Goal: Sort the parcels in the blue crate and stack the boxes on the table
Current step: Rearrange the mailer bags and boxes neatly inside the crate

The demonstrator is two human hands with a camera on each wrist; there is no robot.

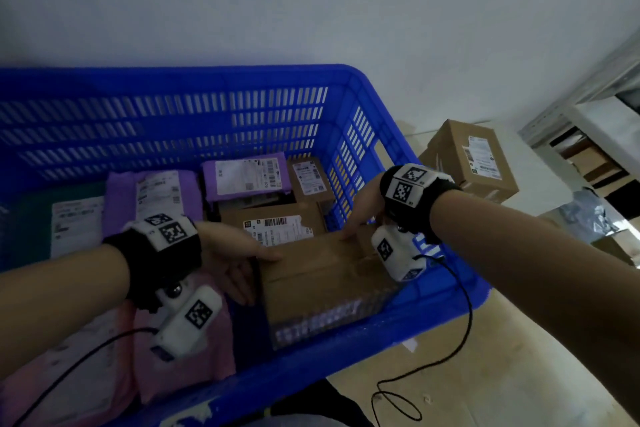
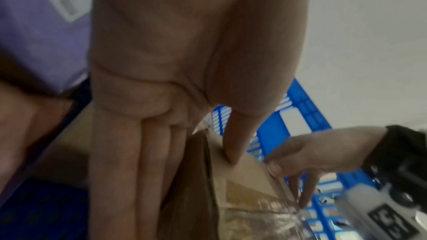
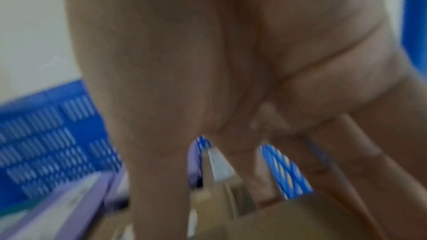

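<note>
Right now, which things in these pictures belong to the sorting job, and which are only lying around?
Job:
- blue crate
- big cardboard box, left hand and right hand on its two sides
- purple parcels
- pink parcels
- box on the table

Lying about:
- shelf
- crumpled plastic bag

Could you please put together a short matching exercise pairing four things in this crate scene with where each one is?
Things:
1. large cardboard box
2. pink mailer
3. labelled cardboard box
4. purple mailer

Places:
A. on the table outside the blue crate
B. between both hands
C. against the crate's far wall
D. at the crate's near edge, under the left forearm

Pairs: 1-B, 2-D, 3-A, 4-C
</note>
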